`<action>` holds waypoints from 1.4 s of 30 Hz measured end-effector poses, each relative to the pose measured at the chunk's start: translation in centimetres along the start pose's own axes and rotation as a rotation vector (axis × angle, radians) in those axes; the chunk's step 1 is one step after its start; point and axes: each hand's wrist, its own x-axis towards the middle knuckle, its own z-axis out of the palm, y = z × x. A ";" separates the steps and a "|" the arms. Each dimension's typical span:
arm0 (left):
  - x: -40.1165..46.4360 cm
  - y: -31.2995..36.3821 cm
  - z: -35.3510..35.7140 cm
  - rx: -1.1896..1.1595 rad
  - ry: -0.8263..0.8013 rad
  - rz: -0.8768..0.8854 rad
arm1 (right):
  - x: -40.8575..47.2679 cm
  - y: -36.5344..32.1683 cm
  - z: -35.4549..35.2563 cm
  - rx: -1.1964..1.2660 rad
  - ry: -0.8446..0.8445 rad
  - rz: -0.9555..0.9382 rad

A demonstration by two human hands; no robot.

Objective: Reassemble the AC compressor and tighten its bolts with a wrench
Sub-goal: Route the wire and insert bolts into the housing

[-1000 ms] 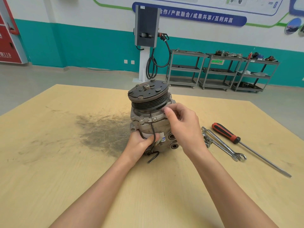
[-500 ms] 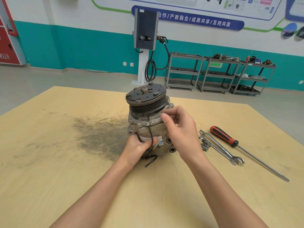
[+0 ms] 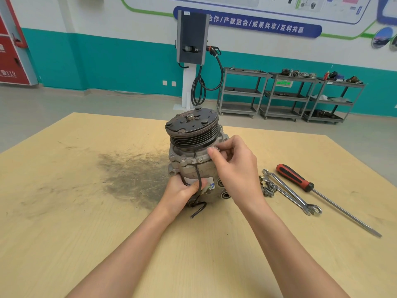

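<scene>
1. We see the AC compressor (image 3: 198, 166) standing upright near the middle of the wooden bench (image 3: 64, 211), its dark grooved pulley (image 3: 193, 131) on top.
2. A black wire (image 3: 198, 190) runs down the front of the housing and ends on the bench just in front of it.
3. Our left hand (image 3: 182, 194) grips the lower front of the housing, thumb curled across the wire.
4. Our right hand (image 3: 236, 168) reaches to the flange just below the pulley, thumb and fingertips pinching a small bolt (image 3: 215, 149) at the rim.
5. To the right of the compressor a few loose bolts (image 3: 268, 188) lie in a cluster, touching two wrenches (image 3: 290, 192) that lie side by side.
6. Just beyond the wrenches lies a long screwdriver (image 3: 318, 193) with a red and black handle.
7. A dark grimy smear (image 3: 133, 175) marks the bench to the left of the compressor.
</scene>
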 end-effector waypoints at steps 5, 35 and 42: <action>0.0 -0.1 0.0 0.010 0.009 0.018 | -0.2 -0.2 -0.1 -0.008 0.012 -0.005; -0.1 0.4 0.2 -0.011 0.009 0.026 | -0.5 0.0 0.2 0.046 0.020 0.008; 0.0 0.2 0.1 0.005 0.012 0.036 | -0.4 -0.2 0.9 0.018 0.121 0.054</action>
